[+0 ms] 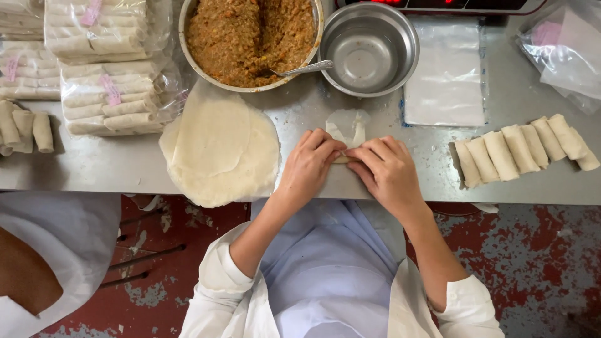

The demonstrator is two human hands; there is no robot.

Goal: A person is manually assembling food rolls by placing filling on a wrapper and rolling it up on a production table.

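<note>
Hands pinched around wrapper

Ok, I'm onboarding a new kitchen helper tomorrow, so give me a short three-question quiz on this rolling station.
1. True or false: both hands are on the wrapper being rolled.
2. What lies in the filling bowl? A) spoon B) knife C) tongs
3. On which side of the person do the loose finished rolls sit in a row?

Key:
1. True; the left hand and right hand pinch the roll together.
2. A; the spoon rests in the filling.
3. The right, opposite the wrapper stack.
</note>
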